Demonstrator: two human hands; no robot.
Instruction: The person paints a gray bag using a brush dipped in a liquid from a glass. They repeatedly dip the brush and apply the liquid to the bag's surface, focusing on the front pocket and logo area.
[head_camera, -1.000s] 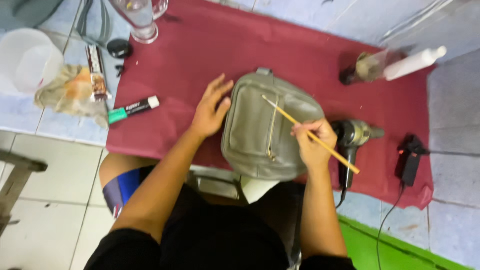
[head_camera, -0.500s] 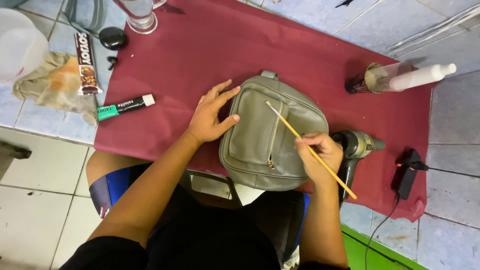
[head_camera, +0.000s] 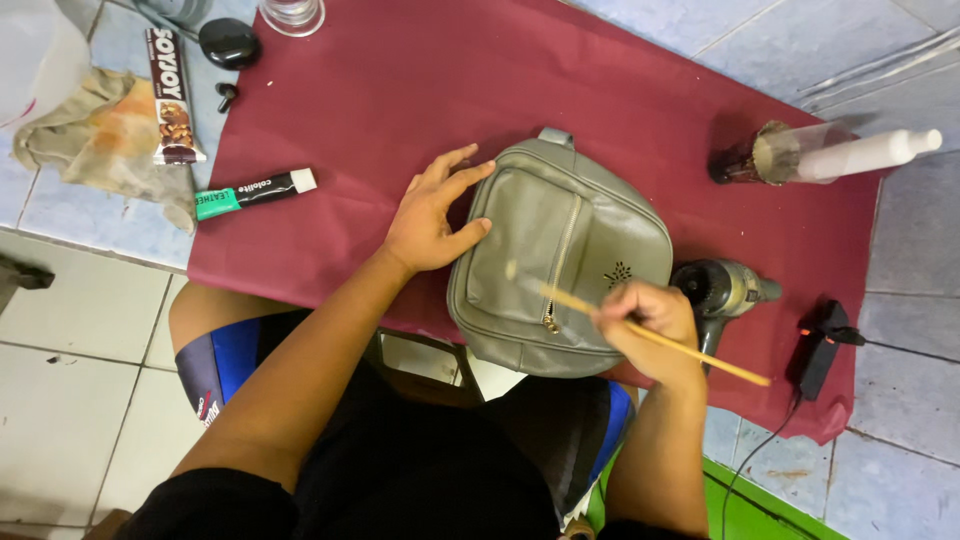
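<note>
While two hands work, one grey bag (head_camera: 560, 270), one stick (head_camera: 660, 338)

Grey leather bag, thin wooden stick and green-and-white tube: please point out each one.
Grey leather bag (head_camera: 600, 240), head view, on its upper front panel.
Thin wooden stick (head_camera: 725, 367), head view, on its rear end.
Green-and-white tube (head_camera: 255, 192), head view, on its middle.

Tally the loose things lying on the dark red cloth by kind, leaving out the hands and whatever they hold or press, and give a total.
Tubes, black, white and green: 1
Handheld power tools, grey: 1
Black plug adapters with cable: 1
Clear cups with a white bottle lying in them: 1
Clear jars at the top edge: 1
Total: 5
</note>
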